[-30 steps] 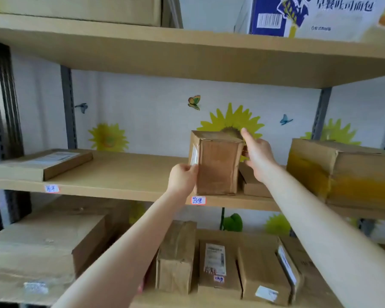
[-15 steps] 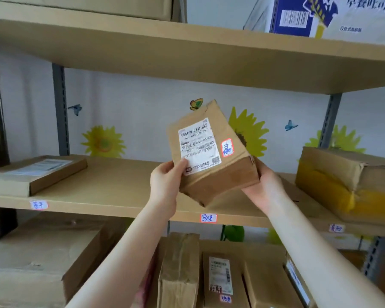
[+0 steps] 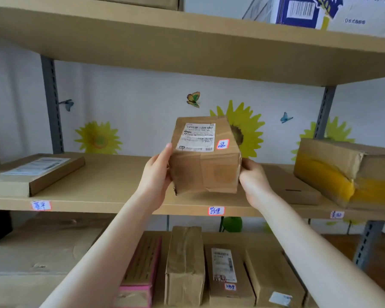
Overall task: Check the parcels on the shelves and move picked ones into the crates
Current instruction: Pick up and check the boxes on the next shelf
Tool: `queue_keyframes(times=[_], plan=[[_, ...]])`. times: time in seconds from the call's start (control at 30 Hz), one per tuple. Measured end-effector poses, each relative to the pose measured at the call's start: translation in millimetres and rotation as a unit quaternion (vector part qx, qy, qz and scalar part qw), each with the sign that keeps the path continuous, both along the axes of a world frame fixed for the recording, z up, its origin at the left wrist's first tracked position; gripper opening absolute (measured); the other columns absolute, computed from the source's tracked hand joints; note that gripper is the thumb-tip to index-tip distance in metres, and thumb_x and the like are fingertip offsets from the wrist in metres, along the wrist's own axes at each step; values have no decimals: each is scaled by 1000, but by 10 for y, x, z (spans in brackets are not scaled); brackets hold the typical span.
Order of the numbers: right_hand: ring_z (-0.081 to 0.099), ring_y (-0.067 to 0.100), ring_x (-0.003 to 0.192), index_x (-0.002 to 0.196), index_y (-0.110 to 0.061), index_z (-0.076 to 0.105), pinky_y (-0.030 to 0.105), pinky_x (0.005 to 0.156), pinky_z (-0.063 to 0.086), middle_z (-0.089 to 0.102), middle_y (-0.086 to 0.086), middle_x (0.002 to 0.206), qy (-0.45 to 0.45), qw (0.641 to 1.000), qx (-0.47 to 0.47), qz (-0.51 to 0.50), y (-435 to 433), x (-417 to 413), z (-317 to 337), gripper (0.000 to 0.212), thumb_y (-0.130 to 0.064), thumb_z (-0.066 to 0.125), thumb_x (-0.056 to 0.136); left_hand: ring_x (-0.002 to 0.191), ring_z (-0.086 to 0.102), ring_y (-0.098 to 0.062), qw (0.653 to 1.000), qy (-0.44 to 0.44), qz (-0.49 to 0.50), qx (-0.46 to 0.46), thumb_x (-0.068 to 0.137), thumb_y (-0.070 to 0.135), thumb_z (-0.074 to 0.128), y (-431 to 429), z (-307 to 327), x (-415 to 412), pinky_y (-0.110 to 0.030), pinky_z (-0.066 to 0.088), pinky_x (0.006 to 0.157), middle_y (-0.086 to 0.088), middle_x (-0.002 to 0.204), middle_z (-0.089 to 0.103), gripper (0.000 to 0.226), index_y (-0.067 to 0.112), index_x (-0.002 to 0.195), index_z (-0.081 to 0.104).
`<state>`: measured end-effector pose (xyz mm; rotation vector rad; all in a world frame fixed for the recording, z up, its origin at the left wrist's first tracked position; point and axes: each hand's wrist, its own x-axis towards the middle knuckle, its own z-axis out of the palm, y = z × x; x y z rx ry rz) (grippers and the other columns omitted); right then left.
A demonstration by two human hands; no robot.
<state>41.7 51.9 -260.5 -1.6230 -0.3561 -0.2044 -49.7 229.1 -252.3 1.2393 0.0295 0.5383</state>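
Note:
A small brown cardboard parcel (image 3: 206, 161) with a white shipping label and a red-edged handwritten sticker on top is held level just above the middle shelf (image 3: 102, 185). My left hand (image 3: 157, 176) grips its left side, thumb along the upper edge. My right hand (image 3: 253, 181) grips its right side, fingers hidden behind the box. No crate is in view.
A flat box (image 3: 33, 172) lies at the shelf's left, a thin box (image 3: 298, 190) and a yellow-taped box (image 3: 347, 172) at its right. Several parcels (image 3: 185, 265) stand on the lower shelf. The upper shelf (image 3: 187, 45) hangs close overhead.
The parcel was lifted off the middle shelf, tipped up so that its label faced me, and has now come down level with the label on top, both hands still on it.

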Motion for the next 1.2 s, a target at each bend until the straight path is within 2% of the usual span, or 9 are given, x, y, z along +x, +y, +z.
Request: queue_keyframes(times=[0.13,0.27,0.47,0.57,0.67,0.87,0.97,1.07,1.2], plan=[[64,27,98,83,-19,65,43,94,49,69,9,104,80,996,-34,18,162,76,-128,26,-8,43,92,94,62,-15,991,34,36,127,89,41,52,45,-137,36,-30,48,84,2,100,68,23,22,97,62],[65,26,94,75,-18,63,40,90,52,69,6,90,105,994,-17,22,199,116,-213,31,-6,40,93,93,58,-19,971,33,86,222,93,21,48,69,-282,92,-35,44,87,-2,97,64,9,20,97,56],[65,23,89,75,-18,64,36,84,53,69,0,83,111,993,-2,48,187,84,-209,33,-3,39,91,74,52,-9,959,33,140,244,92,19,50,0,-380,99,-19,37,62,8,77,57,8,14,97,55],[65,26,98,78,-20,65,40,92,51,70,6,93,101,994,-8,47,155,58,-192,33,-6,38,91,105,57,-17,951,31,181,249,90,22,55,-84,-414,57,-21,42,86,-2,113,62,37,9,124,49],[59,27,109,90,-19,67,46,102,43,66,10,108,33,999,-8,-2,-14,46,-118,29,-12,39,93,131,40,-19,918,-80,291,255,89,21,56,-259,-406,-56,-27,30,107,-8,139,45,51,7,135,40],[51,20,120,122,-9,56,30,102,39,56,8,129,-120,982,-102,-109,-995,192,120,32,-14,37,98,127,45,-22,869,-289,244,318,86,9,47,-1101,-344,-54,-36,38,105,-5,129,47,34,5,120,51],[49,19,119,125,-8,55,20,90,33,55,8,131,-114,966,-188,-133,-1491,358,110,33,-15,39,97,123,49,-24,872,-234,208,376,86,10,50,-1593,-317,147,-31,40,102,-13,126,53,34,-3,118,55],[49,19,116,131,-8,49,21,85,33,51,9,135,-74,956,-263,-107,-1757,476,17,38,-22,41,97,123,45,-32,859,-64,188,471,92,19,51,-1890,-281,469,-23,31,90,-21,127,50,34,-6,115,52],[41,22,129,137,-9,41,28,97,33,43,8,143,-39,943,-328,-36,-1830,567,-112,44,-28,40,97,111,49,-33,816,149,142,540,96,27,41,-2052,-204,747,-29,37,80,-21,87,59,39,-3,73,50]])
